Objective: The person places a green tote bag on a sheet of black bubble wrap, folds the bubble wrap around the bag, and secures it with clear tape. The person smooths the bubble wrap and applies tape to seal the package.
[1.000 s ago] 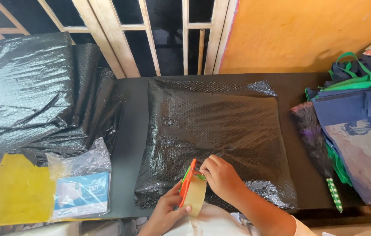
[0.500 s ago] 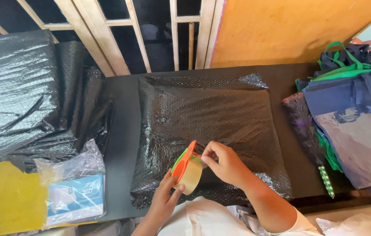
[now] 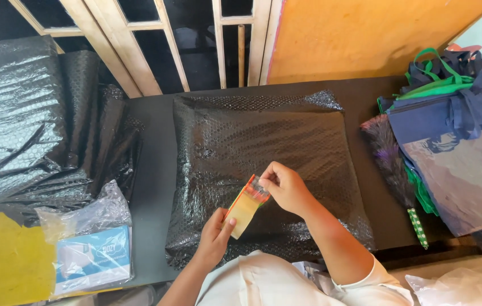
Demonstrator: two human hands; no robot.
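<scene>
A flat package wrapped in black bubble wrap lies in the middle of the dark table. Above its near edge my left hand holds a roll of clear packing tape with an orange-red dispenser edge. My right hand pinches the free end of the tape at the top of the roll. Both hands hover just over the package's near half.
A large roll and sheets of black bubble wrap fill the left side. A clear bag with a blue box and a yellow sheet lie at front left. Stacked blue and green cloth bags and a feather duster lie right.
The tape roll and both hands have lifted slightly and moved further over the package. My right hand's fingers have moved to the tape's end on top of the roll.
</scene>
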